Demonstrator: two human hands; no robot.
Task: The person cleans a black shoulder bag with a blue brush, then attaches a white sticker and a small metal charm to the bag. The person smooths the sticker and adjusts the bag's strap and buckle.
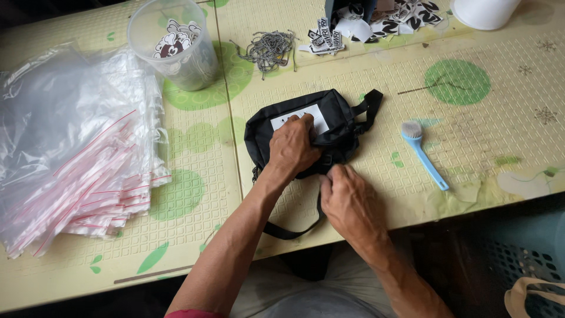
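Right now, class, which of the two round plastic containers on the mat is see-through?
The clear tub at top left, beside the zip bags, with a printed tag showing inside. The white container at top right is opaque.

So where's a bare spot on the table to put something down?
Bare mat lies right of the blue brush, up to the green circle, and between the black bag and the plastic bags. The far edge is crowded: cup, chains, stickers.
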